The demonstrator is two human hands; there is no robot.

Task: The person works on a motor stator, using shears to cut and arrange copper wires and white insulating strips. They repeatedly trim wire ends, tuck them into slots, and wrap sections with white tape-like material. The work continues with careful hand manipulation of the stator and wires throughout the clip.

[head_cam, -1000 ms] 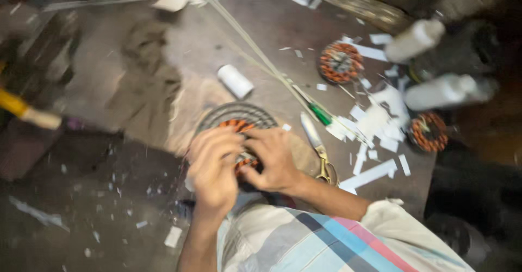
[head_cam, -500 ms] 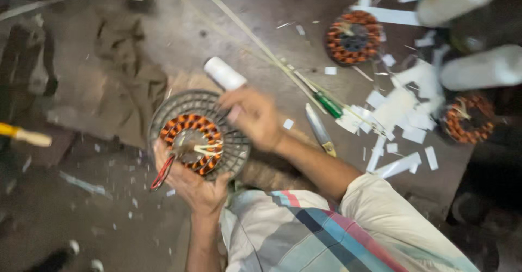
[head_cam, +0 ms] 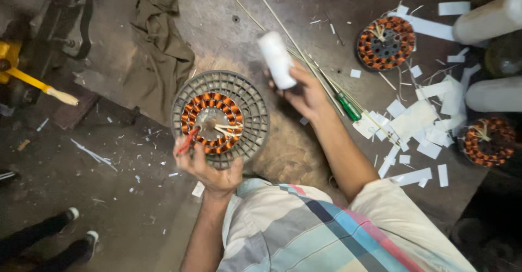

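The left hand (head_cam: pixel 209 171) grips the lower rim of a round grey slotted housing (head_cam: pixel 220 118) that holds a copper-wound stator (head_cam: pixel 212 122), fingers curled up over the edge from six o'clock. A thin red-handled tool (head_cam: pixel 186 141) lies pinched under the same hand at the stator's seven o'clock; what kind of tool it is cannot be told from here. Pale lead wires (head_cam: pixel 228 130) stick out of the winding near its centre.

The right hand (head_cam: pixel 304 92) is closed around the lower end of a white roll (head_cam: pixel 276 60), which stands out from the fingers toward eleven o'clock, at about two o'clock from the housing and just apart from it.

Both are held above a worn, dirty desk (head_cam: pixel 304 11). At three o'clock from the right hand lies a green-handled screwdriver (head_cam: pixel 348 106), with long thin sticks (head_cam: pixel 283 27) running away toward eleven o'clock. Beyond it, white paper strips (head_cam: pixel 418 119) are scattered in a heap. A second wound stator (head_cam: pixel 386 42) lies at one o'clock, and a third (head_cam: pixel 488 141) at the right edge near three o'clock. Two white cylinders (head_cam: pixel 489 22) lie at the far right. A crumpled olive cloth (head_cam: pixel 160 60) lies at eleven o'clock from the housing, and a yellow-handled tool (head_cam: pixel 32 81) at nine o'clock. Someone's dark shoes (head_cam: pixel 81 234) show at eight o'clock.
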